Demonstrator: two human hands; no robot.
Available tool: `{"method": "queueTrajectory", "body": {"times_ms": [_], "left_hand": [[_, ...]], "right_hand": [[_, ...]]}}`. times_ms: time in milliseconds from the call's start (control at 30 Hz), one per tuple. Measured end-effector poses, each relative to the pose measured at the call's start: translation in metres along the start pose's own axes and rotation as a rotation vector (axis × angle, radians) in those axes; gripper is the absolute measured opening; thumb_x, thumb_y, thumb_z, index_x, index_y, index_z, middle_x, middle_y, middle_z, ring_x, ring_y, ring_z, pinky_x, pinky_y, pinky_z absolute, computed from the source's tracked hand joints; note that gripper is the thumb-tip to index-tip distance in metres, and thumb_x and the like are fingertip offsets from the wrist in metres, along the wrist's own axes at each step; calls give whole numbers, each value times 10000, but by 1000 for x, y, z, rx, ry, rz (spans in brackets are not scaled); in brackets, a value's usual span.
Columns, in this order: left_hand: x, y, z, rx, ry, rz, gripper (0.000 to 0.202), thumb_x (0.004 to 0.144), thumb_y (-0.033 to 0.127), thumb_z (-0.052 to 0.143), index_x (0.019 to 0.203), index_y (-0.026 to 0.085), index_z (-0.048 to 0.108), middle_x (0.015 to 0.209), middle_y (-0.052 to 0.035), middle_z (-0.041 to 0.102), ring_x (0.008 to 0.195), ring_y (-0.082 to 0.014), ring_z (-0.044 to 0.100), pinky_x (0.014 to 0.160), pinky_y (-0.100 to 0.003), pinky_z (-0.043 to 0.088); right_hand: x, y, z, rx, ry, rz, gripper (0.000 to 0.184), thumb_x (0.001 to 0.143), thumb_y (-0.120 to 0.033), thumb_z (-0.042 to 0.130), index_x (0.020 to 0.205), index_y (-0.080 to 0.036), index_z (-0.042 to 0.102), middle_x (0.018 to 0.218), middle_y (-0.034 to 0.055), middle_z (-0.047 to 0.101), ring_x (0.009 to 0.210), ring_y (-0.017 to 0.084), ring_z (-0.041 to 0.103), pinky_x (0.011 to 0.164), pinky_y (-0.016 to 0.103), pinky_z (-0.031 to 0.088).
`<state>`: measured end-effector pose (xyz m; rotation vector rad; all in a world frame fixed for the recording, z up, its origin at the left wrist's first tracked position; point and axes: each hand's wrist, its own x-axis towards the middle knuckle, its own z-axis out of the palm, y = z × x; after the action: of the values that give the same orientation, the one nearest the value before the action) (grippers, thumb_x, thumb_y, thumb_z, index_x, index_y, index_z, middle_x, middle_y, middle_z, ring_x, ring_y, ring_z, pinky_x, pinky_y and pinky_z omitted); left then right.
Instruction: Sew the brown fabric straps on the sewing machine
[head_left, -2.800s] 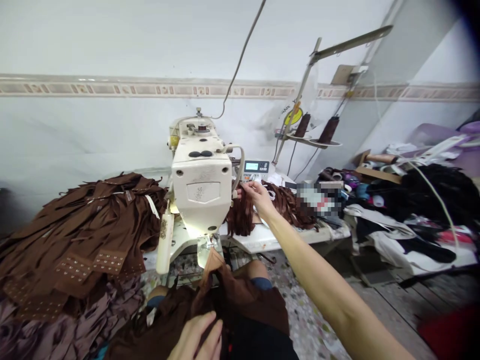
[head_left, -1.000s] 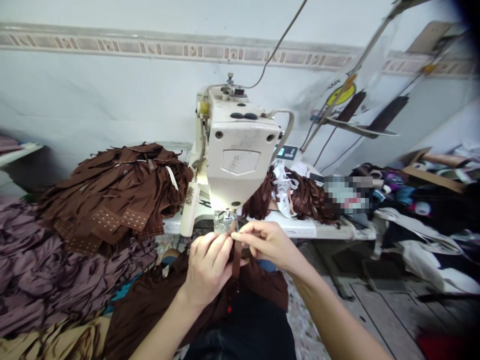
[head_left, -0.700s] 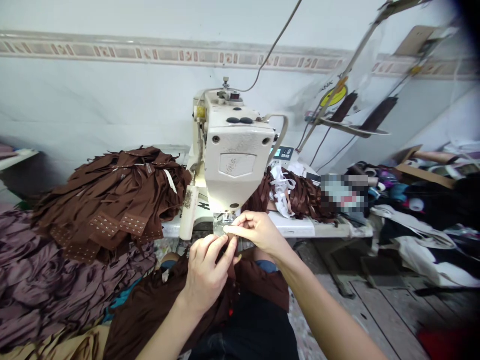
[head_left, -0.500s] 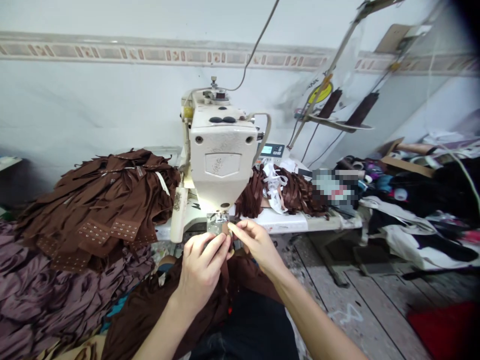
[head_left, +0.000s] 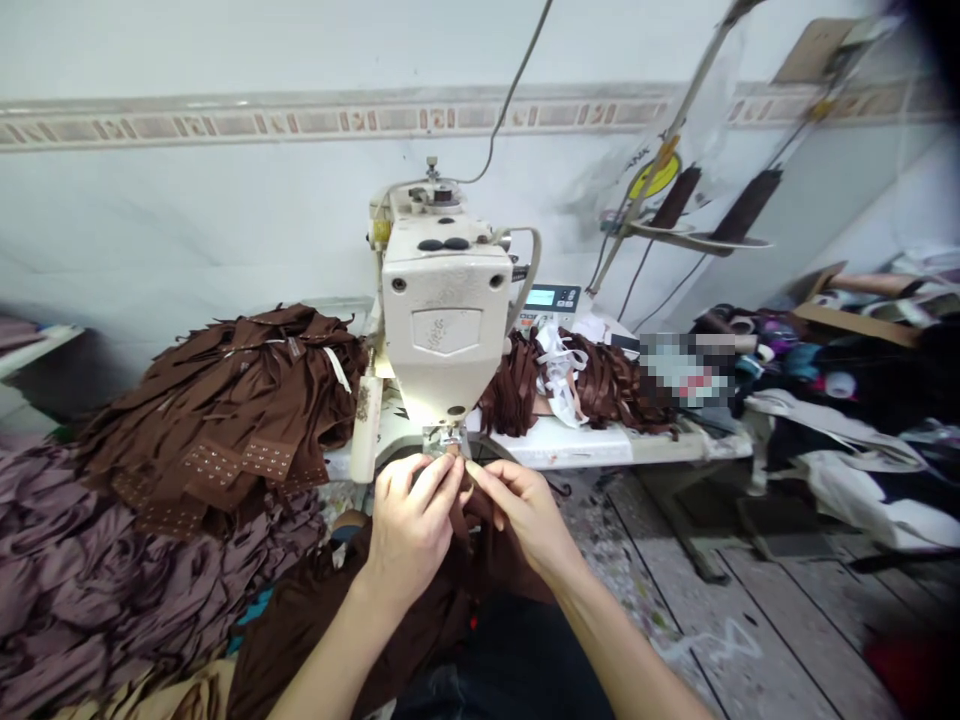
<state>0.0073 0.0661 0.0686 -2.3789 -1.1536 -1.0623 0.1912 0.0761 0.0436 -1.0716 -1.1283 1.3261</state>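
On white table (head_left: 592, 448), machine (head_left: 446, 310); below it, draped brown cloth (head_left: 285, 635). Left hand (head_left: 412, 520) in tight pinch; right hand (head_left: 526, 510) just beside, whether gripping cannot tell. Between both, brown strip (head_left: 454, 451), held by left hand, upper end just below machine.

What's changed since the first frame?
Right hand drew back from beside the sewing machine; left hand moved forward. They now meet just before the needle area, left pinching brown fabric, right's grip unclear. Sewing machine and brown pile stayed put.

A table (head_left: 585, 449) (white) bears a sewing machine (head_left: 446, 325), brown strips (head_left: 609, 385).
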Motion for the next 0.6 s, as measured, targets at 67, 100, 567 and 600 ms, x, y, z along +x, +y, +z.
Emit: {"method": "queueTrajectory", "body": {"times_ms": [67,100,567,600], "left_hand": [[-2,1,2,13,6,-15,329,1055,167,627,1377,137,689,1288,-102,793,1131,-296,621,996,-456,462],[-2,2,4,18,7,-21,335,1051,158,630,1379,135,688,1303,-103,788,1137,-299,620,1000,-459,464],[-21,2,-6,-271,75,-328,437,1028,95,558,1421,262,651,1390,-119,665,1277,-264,656,1069,-460,571],[-23,-1,-9,-305,65,-403,389,1026,157,605,1400,256,653,1333,-116,684,1203,-260,690,1005,-435,597]], "right_hand": [[3,0,0,14,-2,2,433,895,-575,819,760,-174,729,618,-34,555,509,89,406,469,229,284],[4,0,0,22,2,2,429,889,-572,824,760,-174,733,623,-32,560,512,88,406,468,229,281],[-8,6,-13,-117,222,-93,418,922,-595,782,836,-188,738,674,-11,594,517,106,427,485,250,309],[-14,6,-8,-113,242,-110,439,934,-608,762,804,-191,714,678,-2,612,500,105,426,475,254,313]]}}
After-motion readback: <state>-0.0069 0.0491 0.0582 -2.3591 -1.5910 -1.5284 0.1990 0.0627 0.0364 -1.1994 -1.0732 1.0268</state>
